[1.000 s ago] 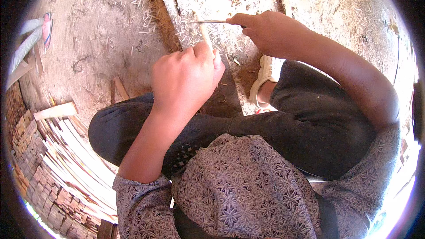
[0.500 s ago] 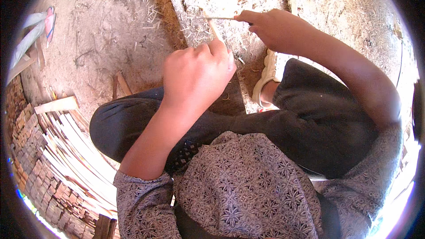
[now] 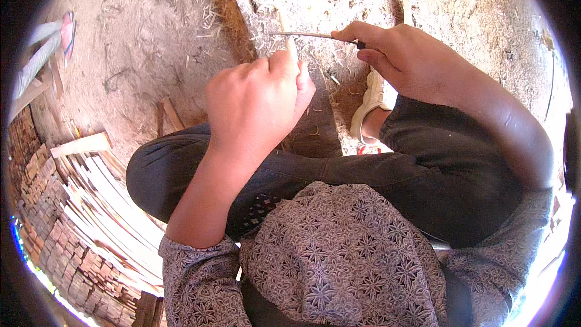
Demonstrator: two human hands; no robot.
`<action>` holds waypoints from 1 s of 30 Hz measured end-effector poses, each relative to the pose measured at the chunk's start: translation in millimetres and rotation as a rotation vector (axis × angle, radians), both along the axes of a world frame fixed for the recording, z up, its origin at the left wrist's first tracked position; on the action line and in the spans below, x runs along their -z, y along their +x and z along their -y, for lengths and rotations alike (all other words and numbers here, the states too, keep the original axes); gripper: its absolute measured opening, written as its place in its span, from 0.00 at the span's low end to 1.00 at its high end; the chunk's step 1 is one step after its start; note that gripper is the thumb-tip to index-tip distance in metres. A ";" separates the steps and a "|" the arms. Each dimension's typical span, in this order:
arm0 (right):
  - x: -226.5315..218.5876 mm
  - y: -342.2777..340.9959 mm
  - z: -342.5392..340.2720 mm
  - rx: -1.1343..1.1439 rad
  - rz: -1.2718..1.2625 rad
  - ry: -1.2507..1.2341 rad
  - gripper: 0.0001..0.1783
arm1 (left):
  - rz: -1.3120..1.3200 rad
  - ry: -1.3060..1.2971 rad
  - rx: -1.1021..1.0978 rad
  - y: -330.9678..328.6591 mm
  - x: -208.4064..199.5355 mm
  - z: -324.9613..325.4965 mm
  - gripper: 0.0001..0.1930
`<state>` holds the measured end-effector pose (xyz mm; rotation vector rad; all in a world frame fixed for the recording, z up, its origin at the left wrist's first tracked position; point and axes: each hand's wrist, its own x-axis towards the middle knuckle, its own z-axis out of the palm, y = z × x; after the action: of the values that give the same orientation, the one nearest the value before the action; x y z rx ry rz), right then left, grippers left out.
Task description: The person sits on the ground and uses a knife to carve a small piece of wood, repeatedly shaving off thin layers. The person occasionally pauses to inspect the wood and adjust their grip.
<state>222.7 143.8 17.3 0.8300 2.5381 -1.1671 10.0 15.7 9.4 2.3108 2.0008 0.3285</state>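
My left hand [image 3: 257, 100] is closed around a thin pale wooden stick [image 3: 284, 27] whose tip pokes up past my fingers. My right hand [image 3: 405, 60] grips the dark handle of a knife, and its slim blade [image 3: 302, 35] lies across the stick near the tip. Both hands hover above my dark-trousered knees and a worn wooden board [image 3: 315, 0] littered with shavings.
A stack of thin wooden slats [image 3: 103, 200] lies at my left, with small stacked wood blocks [image 3: 42, 218] beyond it. Another person's foot in a pink sandal [image 3: 63, 33] stands at the far left. My white shoe [image 3: 369, 106] rests on the dusty ground.
The view has shifted so both hands sit slightly lower and to the right. The knife blade stays across the stick's tip.
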 end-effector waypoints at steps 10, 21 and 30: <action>88.8 -35.2 -34.8 -0.133 0.127 0.240 0.22 | 0.004 0.002 -0.039 11.2 3.9 -1.9 0.13; 47.8 -0.8 -1.2 0.032 -0.003 0.080 0.20 | -0.010 -0.057 -0.102 -6.4 0.8 -6.7 0.15; 70.1 -31.9 -9.7 -0.025 0.063 0.116 0.20 | -0.096 -0.118 -0.177 -14.0 2.4 2.3 0.16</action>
<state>190.8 153.5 -52.8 0.8456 2.5768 -0.9778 -4.0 13.4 7.0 2.1228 2.2109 0.1069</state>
